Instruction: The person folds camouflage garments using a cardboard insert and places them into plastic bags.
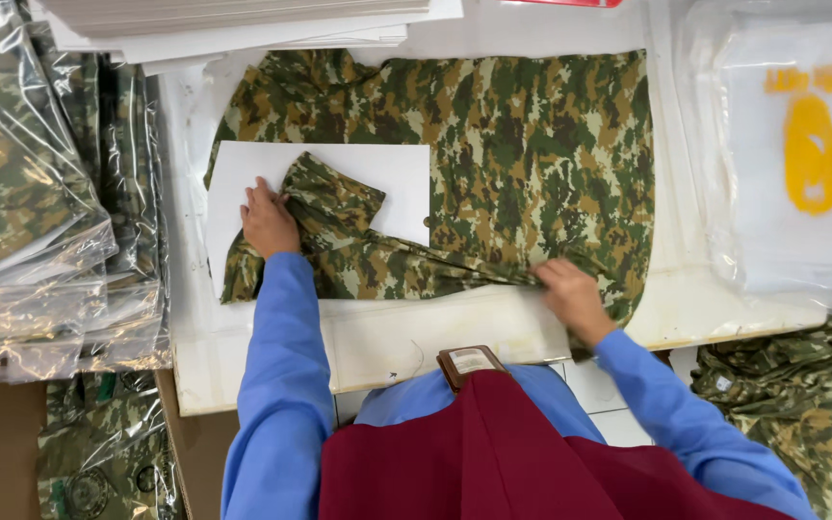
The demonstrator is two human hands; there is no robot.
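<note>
**Inspector:** Hands first.

**Assistant:** Left hand lies flat, fingers together, pressing the folded sleeve where it meets the white card. Right hand is pinched shut on the fabric fold at the lower edge of the camouflage shirt. The two hands are well apart.

**Inspector:** Anything obscured?

**Assistant:** The right fingertips are tucked under cloth, so the exact grip cannot be made out. The card is partly covered by the sleeve and by the shirt body. The shirt's top edge runs under a stack of white sheets.

**Inspector:** Position and orientation?

**Assistant:** The shirt lies flat on the white table, long axis left to right across the view. The sleeve is doubled back, its cuff pointing up and right.

**Inspector:** Surroundings?

**Assistant:** Bagged camouflage garments at the left, clear bags with a yellow print at the right, loose camouflage cloth lower right, cut off by the frame.
</note>
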